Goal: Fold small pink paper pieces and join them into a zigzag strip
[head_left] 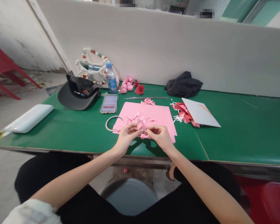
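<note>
A folded pink paper piece (141,125) is pinched between the fingers of both my hands, just above the table's front part. My left hand (128,134) grips its left side, and my right hand (160,135) closes on its right edge. Under them lie large pink paper sheets (160,113), with several cut pink paper pieces (130,119) scattered on top. A small pink paper flower (148,101) sits at the sheets' far edge. Left of my left hand, a roll of tape (107,123) lies partly against the sheets.
On the green table (242,133) stand a phone (108,103), a cap (79,95), a water bottle (111,79), a beaded bag (88,67) and finished paper flowers (127,84). To the right are a black cloth (184,84) and a white card (202,113) over red paper scraps (184,112).
</note>
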`<action>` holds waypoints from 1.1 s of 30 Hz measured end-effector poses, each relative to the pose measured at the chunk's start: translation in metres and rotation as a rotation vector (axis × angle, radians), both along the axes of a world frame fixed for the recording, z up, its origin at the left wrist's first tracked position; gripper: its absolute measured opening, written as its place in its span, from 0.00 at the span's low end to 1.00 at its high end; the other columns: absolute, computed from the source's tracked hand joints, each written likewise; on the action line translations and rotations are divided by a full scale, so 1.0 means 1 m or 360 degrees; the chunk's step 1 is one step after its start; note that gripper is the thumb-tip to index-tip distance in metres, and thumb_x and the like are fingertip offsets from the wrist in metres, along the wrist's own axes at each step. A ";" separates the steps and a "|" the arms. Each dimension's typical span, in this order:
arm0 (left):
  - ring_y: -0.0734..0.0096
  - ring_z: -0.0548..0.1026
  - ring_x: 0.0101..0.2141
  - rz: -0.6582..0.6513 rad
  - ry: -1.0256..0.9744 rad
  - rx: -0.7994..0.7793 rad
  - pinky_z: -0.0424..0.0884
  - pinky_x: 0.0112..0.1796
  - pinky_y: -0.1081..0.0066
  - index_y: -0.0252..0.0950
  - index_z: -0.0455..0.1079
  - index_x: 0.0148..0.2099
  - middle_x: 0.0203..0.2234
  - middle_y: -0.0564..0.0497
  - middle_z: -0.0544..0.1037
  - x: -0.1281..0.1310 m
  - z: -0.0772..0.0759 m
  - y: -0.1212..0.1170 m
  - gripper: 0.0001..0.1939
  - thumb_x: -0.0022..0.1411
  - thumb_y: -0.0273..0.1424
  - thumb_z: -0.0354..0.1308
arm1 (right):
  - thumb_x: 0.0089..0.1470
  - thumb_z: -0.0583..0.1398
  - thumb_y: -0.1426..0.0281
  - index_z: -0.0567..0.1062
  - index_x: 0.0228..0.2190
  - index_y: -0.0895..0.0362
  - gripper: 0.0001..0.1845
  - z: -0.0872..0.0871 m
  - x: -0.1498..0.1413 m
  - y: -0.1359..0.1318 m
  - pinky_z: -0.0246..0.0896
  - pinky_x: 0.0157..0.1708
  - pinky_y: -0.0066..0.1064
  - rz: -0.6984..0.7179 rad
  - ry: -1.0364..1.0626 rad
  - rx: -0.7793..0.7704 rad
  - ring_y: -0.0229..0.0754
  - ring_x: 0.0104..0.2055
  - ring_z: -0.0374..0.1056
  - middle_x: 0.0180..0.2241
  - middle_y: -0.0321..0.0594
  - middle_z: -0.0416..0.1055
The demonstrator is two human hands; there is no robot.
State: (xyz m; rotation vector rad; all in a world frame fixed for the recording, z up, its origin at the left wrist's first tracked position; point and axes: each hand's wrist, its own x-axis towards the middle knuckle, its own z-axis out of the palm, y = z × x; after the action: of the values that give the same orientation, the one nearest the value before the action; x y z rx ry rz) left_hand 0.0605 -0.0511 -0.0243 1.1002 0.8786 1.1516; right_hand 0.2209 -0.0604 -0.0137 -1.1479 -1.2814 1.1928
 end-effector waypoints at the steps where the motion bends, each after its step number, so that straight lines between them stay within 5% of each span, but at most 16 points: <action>1: 0.69 0.77 0.31 -0.0008 -0.0011 -0.0009 0.71 0.34 0.72 0.33 0.71 0.37 0.31 0.49 0.79 0.000 0.000 0.000 0.14 0.49 0.33 0.67 | 0.41 0.66 0.65 0.78 0.25 0.58 0.09 0.001 0.000 0.000 0.70 0.29 0.31 0.0002 0.0000 0.0002 0.41 0.27 0.73 0.24 0.40 0.77; 8: 0.67 0.78 0.33 -0.0063 -0.0061 -0.0058 0.72 0.36 0.70 0.34 0.71 0.38 0.30 0.49 0.80 -0.002 0.000 0.003 0.14 0.50 0.32 0.67 | 0.46 0.64 0.61 0.79 0.26 0.59 0.12 0.003 0.003 0.002 0.64 0.24 0.27 0.0098 0.0041 0.0032 0.33 0.22 0.64 0.23 0.38 0.75; 19: 0.71 0.78 0.33 -0.0118 -0.0264 -0.0190 0.69 0.34 0.75 0.35 0.69 0.34 0.28 0.53 0.79 -0.003 0.010 0.002 0.12 0.49 0.29 0.68 | 0.44 0.66 0.60 0.79 0.29 0.58 0.14 0.001 0.004 0.004 0.65 0.26 0.28 0.0122 0.0138 0.0027 0.33 0.23 0.65 0.25 0.39 0.75; 23: 0.70 0.79 0.32 -0.0117 -0.0371 -0.0319 0.68 0.34 0.75 0.36 0.67 0.33 0.27 0.53 0.80 -0.004 0.013 0.001 0.14 0.47 0.28 0.69 | 0.50 0.62 0.62 0.79 0.32 0.57 0.12 0.007 0.006 0.000 0.67 0.30 0.30 0.0113 -0.0177 0.0254 0.40 0.29 0.71 0.28 0.41 0.76; 29: 0.70 0.80 0.34 -0.0187 -0.0464 -0.0502 0.69 0.38 0.74 0.36 0.67 0.35 0.28 0.52 0.81 -0.006 0.015 0.001 0.15 0.47 0.25 0.69 | 0.58 0.55 0.69 0.76 0.35 0.55 0.09 0.006 0.012 -0.002 0.66 0.41 0.35 0.0072 -0.0873 0.0938 0.43 0.38 0.71 0.34 0.43 0.75; 33: 0.71 0.80 0.33 -0.0222 -0.0461 -0.0578 0.70 0.39 0.74 0.36 0.68 0.35 0.28 0.52 0.81 -0.007 0.016 0.002 0.15 0.46 0.24 0.69 | 0.60 0.53 0.71 0.74 0.38 0.56 0.10 0.003 0.014 -0.002 0.66 0.39 0.34 0.0117 -0.1025 0.1050 0.42 0.37 0.69 0.34 0.44 0.73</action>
State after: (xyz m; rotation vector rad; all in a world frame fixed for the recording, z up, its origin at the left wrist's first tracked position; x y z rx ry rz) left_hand 0.0533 -0.0491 -0.0086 0.6667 0.7343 0.9594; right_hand 0.2354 -0.0620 -0.0105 -1.0042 -2.0171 0.3590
